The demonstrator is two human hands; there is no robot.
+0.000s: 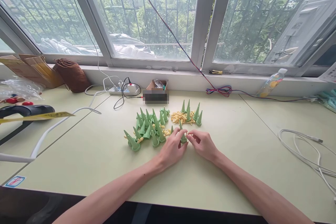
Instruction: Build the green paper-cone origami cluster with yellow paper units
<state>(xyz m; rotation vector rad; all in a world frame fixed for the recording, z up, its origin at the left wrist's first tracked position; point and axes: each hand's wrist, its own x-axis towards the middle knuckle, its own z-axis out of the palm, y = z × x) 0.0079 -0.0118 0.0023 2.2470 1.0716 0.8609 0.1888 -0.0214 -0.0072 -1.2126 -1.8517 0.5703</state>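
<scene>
A pale table [241, 140] below windows [157, 17] bears green cones [147, 132].

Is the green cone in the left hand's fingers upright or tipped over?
Upright. The green cone points its narrow tip upward, with its wider base below; the left hand holds it.

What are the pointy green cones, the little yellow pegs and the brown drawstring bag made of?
Pointy green cones: probably moulded plastic with a satin finish, since they look smooth, evenly coloured and alike.
Little yellow pegs: maybe plastic or wood; they are too small to tell, finish included.
Brown drawstring bag: seemingly cloth or soft suede, matte, because it creases and barely shines.
</scene>
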